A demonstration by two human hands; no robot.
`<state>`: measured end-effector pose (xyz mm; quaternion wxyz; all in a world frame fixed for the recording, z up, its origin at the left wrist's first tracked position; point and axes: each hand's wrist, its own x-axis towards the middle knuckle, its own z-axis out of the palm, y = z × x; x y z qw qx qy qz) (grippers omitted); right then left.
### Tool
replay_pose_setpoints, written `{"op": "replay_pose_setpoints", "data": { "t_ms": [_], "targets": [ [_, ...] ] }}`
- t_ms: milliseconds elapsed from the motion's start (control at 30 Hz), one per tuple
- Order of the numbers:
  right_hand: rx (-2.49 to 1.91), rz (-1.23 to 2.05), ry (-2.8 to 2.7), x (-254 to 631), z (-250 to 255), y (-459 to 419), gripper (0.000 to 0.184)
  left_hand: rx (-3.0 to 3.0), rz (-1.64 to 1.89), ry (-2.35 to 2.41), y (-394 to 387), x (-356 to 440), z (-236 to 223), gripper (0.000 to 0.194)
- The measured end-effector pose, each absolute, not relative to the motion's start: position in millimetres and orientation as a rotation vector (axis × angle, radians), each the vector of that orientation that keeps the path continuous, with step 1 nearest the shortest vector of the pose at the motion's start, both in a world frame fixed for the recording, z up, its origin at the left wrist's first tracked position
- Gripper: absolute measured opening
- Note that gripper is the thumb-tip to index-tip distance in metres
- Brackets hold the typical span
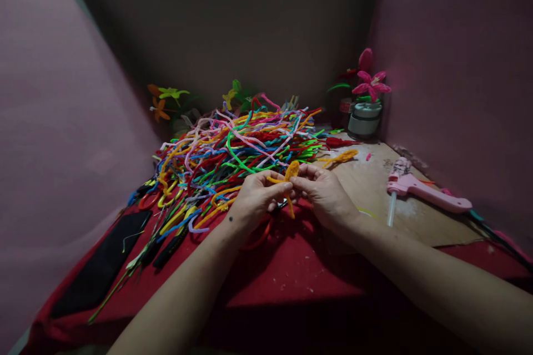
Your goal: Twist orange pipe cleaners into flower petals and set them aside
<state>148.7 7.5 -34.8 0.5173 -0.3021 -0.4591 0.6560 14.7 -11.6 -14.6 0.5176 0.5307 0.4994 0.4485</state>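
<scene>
An orange pipe cleaner (292, 171), bent into a small petal-like loop with loose ends, is held up between both hands above the red cloth. My left hand (262, 193) pinches it from the left near the base of the loop. From the other side, the fingertips of my right hand (318, 188) are closed on the loop's lower edge. Just behind the hands lies a big heap of multicoloured pipe cleaners (250, 144). A finished-looking orange petal shape (343, 157) rests on the cardboard to the right. Red-handled scissors (257, 236) lie partly hidden beneath my left hand.
A pink glue gun (433, 191) with a clear glue stick lies on the cardboard (375, 177). A pink pipe-cleaner flower (372, 86) stands in a grey pot (365, 120). A flat black object (102, 263) and pliers-like tools (170, 247) lie at left. Walls close in both sides.
</scene>
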Motion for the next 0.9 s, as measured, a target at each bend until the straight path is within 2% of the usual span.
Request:
{"op": "replay_pose_setpoints", "data": {
  "t_ms": [133,200,333,467,900],
  "targets": [
    [-0.754,1.541,-1.157,151.0,-33.4,8.2,0.016,1.213,1.110,1.231,-12.2,17.0,-15.4,0.021],
    [-0.815,1.412,-1.189,153.8,-31.9,9.2,0.015,1.151,1.114,1.239,-11.9,16.7,-15.5,0.020],
    [-0.869,0.792,-1.491,160.5,-28.6,10.7,0.002,1.056,1.113,1.194,-11.5,15.2,-15.6,0.016],
    [-0.813,0.387,-1.842,162.6,-30.0,10.7,0.013,1.093,1.052,1.196,-12.9,13.2,-15.7,0.017],
    [-0.834,-0.164,-2.294,161.7,-31.5,11.6,0.011,1.049,1.019,1.193,-16.5,12.1,-7.3,0.023]
  ]
}}
